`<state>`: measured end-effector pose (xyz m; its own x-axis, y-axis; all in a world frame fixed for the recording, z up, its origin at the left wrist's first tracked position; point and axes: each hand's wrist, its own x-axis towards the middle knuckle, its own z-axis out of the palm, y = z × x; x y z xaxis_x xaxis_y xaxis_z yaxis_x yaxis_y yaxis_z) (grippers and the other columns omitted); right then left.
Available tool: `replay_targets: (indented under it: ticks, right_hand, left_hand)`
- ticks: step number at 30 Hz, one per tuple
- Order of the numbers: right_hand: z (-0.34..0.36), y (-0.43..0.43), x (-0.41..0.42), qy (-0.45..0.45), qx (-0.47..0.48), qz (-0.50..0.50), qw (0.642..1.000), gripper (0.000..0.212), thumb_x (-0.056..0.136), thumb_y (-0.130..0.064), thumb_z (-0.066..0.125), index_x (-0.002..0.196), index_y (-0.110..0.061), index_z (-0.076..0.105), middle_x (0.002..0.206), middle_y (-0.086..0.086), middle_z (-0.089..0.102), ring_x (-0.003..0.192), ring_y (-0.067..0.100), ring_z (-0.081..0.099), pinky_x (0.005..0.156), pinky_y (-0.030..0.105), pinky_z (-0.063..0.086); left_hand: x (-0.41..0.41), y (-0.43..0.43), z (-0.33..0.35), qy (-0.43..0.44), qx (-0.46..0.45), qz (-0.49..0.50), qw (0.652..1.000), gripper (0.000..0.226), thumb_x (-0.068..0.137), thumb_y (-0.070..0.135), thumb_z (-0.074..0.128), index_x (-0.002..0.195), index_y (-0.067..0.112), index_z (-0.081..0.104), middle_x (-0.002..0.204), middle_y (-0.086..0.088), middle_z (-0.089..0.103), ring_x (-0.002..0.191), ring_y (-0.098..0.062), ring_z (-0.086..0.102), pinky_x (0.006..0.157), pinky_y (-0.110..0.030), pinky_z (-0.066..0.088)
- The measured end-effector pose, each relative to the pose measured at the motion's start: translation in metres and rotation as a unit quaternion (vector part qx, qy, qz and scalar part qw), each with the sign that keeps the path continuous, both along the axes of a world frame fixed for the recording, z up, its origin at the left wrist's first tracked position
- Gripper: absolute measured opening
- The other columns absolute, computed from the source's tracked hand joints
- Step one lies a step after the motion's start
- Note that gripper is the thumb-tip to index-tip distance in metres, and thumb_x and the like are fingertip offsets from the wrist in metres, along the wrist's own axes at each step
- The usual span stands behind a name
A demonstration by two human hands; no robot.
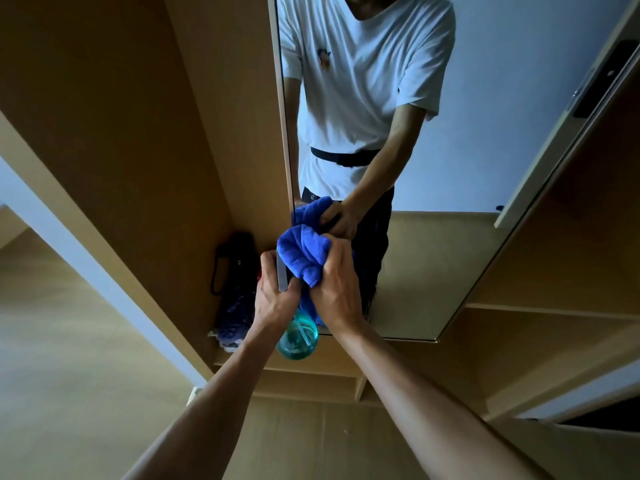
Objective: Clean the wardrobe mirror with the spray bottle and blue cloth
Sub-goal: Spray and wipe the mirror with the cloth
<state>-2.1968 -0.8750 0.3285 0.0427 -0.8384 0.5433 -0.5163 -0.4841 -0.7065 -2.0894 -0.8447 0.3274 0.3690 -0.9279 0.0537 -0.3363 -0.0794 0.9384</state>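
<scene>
Wardrobe mirror [485,140] fills the upper right of the frame, a tall pane leaning away from you, its left edge running down from top centre and its bottom edge lying just right of centre. Blue cloth [301,258] sits at centre frame, bunched, pressed to the glass at the mirror's lower left corner area. Your right hand [332,292] clenches it, fingers curled over the wad, knuckles toward the camera. Your left hand [277,296] is just beside it, touching it at the thumb side, fingers wrapped round the top of the spray bottle [298,336]. The bottle's teal, see-through body hangs below the fist, just under centre frame, with a tube visible inside. A grey strip [282,271] stands between your left fingers; cannot tell whether it is the mirror's edge or part of the sprayer. The reflection [363,98] shows a white T-shirt, a dark strap at the waist, and a hand holding the cloth against the glass. The wardrobe [138,133], pale wood, takes the left and lower frame. In its open compartment left of centre a black bag [232,261] stands against the back, with a purple bundle [235,320] lying below it.
</scene>
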Motion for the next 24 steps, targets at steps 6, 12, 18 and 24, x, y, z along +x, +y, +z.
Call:
replay_targets:
  ticks: [6, 12, 18, 24]
  right_hand:
    - [0.001, 0.001, -0.030, 0.002, -0.027, -0.020, 0.999, 0.041, 0.086, -0.012, 0.066, 0.122, -0.017, 0.047, 0.116, -0.003, 0.048, 0.105, 0.024, 0.058, 0.085, 0.037, 0.052]
    - [0.005, -0.002, -0.099, 0.013, -0.053, -0.085, 0.995, 0.038, 0.083, 0.005, 0.060, 0.117, -0.010, 0.051, 0.111, 0.010, 0.054, 0.096, 0.018, 0.053, 0.074, 0.013, 0.037]
    - [0.005, -0.012, -0.181, 0.016, -0.010, -0.134, 0.991, 0.027, 0.080, -0.011, 0.043, 0.105, -0.008, 0.053, 0.104, 0.006, 0.055, 0.093, 0.020, 0.058, 0.072, 0.035, 0.050]
    - [0.001, -0.009, -0.230, 0.005, -0.024, -0.210, 0.977, 0.023, 0.083, -0.001, 0.051, 0.106, -0.001, 0.055, 0.104, 0.013, 0.056, 0.092, 0.023, 0.057, 0.076, 0.029, 0.047]
  left_hand:
    - [-0.011, 0.002, -0.005, -0.007, -0.011, 0.016, 1.000, 0.035, 0.081, 0.037, 0.055, 0.111, 0.030, 0.040, 0.093, -0.001, 0.058, 0.087, -0.032, 0.061, 0.078, -0.060, 0.055]
    - [-0.034, 0.007, -0.016, -0.049, -0.022, 0.009, 0.999, 0.054, 0.079, 0.034, 0.054, 0.130, 0.022, 0.041, 0.114, -0.007, 0.054, 0.106, -0.033, 0.055, 0.089, -0.051, 0.050]
    - [-0.048, 0.005, -0.024, -0.063, -0.036, 0.025, 0.997, 0.076, 0.080, 0.041, 0.051, 0.151, 0.020, 0.032, 0.141, -0.006, 0.045, 0.125, -0.023, 0.048, 0.100, -0.046, 0.043]
    - [-0.050, 0.006, -0.023, -0.072, -0.046, 0.039, 0.996, 0.066, 0.078, 0.044, 0.051, 0.140, 0.025, 0.039, 0.126, -0.004, 0.050, 0.112, -0.029, 0.053, 0.093, -0.059, 0.050]
